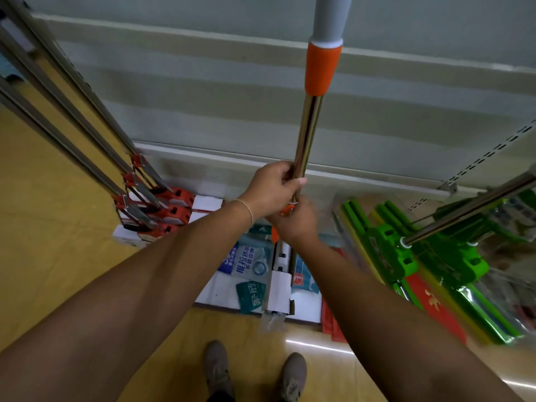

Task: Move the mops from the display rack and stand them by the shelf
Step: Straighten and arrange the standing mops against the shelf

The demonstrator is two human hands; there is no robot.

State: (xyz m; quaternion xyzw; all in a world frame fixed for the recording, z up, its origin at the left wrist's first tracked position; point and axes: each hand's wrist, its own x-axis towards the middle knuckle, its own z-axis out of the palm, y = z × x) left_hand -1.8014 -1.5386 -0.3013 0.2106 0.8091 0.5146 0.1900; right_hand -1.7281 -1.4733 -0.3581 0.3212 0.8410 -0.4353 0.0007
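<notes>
Head view, looking steeply down. Nearest, at 6 o'clock, I see two shoes (220, 369) on the yellow floor (58, 256).

Both forearms reach toward frame centre. The left hand (269, 188) is curled round the mop (307, 134) on its chrome shaft, thumb laid across the front. Directly below it, the right hand (295, 220) is wrapped round the same shaft at an orange clip; this hand is motion-blurred, so I cannot tell the finger detail.

Mop long axis runs 12 to 6 o'clock, near upright: the grey grip and orange collar (322, 68) point to 12, out of frame, and the white mop head (278, 288) points to 6, over the packaged goods (249, 265) low on the shelf (377, 184). I cannot tell whether the head touches anything.

At 9 o'clock, a row of other mops (156, 210) stands with red-and-white heads at the shelf base, shafts leaning up toward 10–11 o'clock. At 3 o'clock, green mops (406, 256) in clear wrap lie slanted, with a chrome pole (470, 207) crossing above them.

Farthest, pale shelf backing fills the top.
</notes>
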